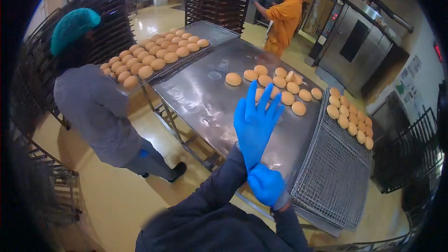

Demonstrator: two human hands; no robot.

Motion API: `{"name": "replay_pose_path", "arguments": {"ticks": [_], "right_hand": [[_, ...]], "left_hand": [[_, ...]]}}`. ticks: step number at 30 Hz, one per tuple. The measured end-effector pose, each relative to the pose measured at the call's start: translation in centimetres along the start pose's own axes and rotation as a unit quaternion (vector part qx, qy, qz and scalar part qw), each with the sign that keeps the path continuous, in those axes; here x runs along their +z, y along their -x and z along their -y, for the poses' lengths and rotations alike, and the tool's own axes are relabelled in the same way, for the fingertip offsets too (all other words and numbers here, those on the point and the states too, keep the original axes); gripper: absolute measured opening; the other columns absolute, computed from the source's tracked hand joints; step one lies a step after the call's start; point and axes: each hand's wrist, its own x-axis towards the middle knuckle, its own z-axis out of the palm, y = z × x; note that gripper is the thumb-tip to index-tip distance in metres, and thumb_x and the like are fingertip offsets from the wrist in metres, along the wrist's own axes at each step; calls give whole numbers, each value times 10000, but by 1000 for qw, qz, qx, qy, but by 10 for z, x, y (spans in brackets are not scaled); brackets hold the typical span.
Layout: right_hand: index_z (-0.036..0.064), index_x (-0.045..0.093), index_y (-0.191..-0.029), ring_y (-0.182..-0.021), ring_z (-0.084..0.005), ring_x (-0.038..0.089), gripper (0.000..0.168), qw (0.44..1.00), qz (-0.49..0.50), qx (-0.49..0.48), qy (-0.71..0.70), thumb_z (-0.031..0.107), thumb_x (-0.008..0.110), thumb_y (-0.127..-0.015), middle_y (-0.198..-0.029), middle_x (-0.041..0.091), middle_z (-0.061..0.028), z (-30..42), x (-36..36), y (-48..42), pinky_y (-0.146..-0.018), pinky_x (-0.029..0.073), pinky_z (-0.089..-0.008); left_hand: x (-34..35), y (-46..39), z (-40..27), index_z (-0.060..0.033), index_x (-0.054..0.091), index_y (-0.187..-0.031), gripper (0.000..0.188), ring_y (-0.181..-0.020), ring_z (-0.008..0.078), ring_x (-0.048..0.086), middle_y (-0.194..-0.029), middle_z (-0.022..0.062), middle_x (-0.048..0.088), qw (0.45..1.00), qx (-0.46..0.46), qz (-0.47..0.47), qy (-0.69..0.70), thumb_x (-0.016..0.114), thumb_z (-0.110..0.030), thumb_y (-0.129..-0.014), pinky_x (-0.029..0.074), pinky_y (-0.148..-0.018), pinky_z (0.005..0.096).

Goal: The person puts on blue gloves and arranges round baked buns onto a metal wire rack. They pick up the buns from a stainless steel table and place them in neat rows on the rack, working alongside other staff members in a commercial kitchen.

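My left hand (pixel 257 119) wears a blue glove and is raised over the metal table (pixel 206 101), fingers spread and holding nothing. My right hand (pixel 266 184), also gloved in blue, is closed on the cuff of the left glove (pixel 252 159) at the wrist. Beyond my left fingertips, several round golden-brown buns (pixel 287 98) lie loose on the tabletop. One bun (pixel 290 76) stands tilted on its edge among them. My left hand partly covers the nearest buns.
At right, a wire cooling rack (pixel 332 175) carries bun rows (pixel 350 117) at its far end. Another wire rack (pixel 217 31) at left holds many buns (pixel 154 52). One co-worker (pixel 98 105) stands left; another in orange (pixel 287 17) reaches toward a tray trolley (pixel 218 3). A steel oven (pixel 353 42) stands behind.
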Motion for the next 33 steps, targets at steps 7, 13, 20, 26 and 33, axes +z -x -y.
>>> {"name": "replay_pose_path", "arguments": {"ticks": [7, 13, 20, 26, 33], "right_hand": [[52, 667, -1019, -847, -332, 672, 264, 998, 33, 53, 23, 211, 740, -821, -1012, 662, -142, 29, 24, -11, -675, 544, -382], [56, 653, -1177, -1003, -359, 655, 358, 948, -112, 290, 63, 171, 698, -842, -1104, 657, -188, -13, -18, 116, -847, 529, -432], [109, 611, -1269, -1143, -384, 571, 454, 812, -150, 428, 367, 216, 716, -840, -1255, 604, -150, -52, -103, 275, -951, 467, -484], [211, 630, -1252, -1058, -345, 594, 471, 838, -87, 352, 407, 163, 684, -786, -1197, 620, -53, -106, -131, 378, -911, 473, -488], [251, 676, -1189, -801, -245, 607, 446, 877, -20, 276, 394, 141, 660, -757, -1002, 634, 22, -130, -148, 399, -625, 508, -407]], "left_hand": [[-72, 35, -10, -204, 348, -1521, 520, -1372, 321, 420, -1516, 144, 407, 976, -93, 59, -190, 392, -406, -1043, 301, -1167, 465], [-69, 94, 65, -177, 488, -1435, 548, -1317, 365, 469, -1428, 151, 510, 779, -242, 209, -540, 604, -341, -925, 325, -1131, 496], [-53, 163, 132, -172, 553, -1372, 645, -1331, 428, 410, -1452, 118, 474, 415, -154, 473, -762, 732, -338, -775, 268, -1127, 602], [-58, 179, 198, -172, 617, -1285, 540, -1234, 359, 500, -1276, 78, 572, 323, -111, 542, -768, 706, -229, -755, 349, -1097, 557], [-46, 194, 208, -155, 664, -1125, 390, -1018, 304, 574, -1087, 74, 594, 238, -143, 537, -797, 685, -190, -738, 451, -961, 488]]}}
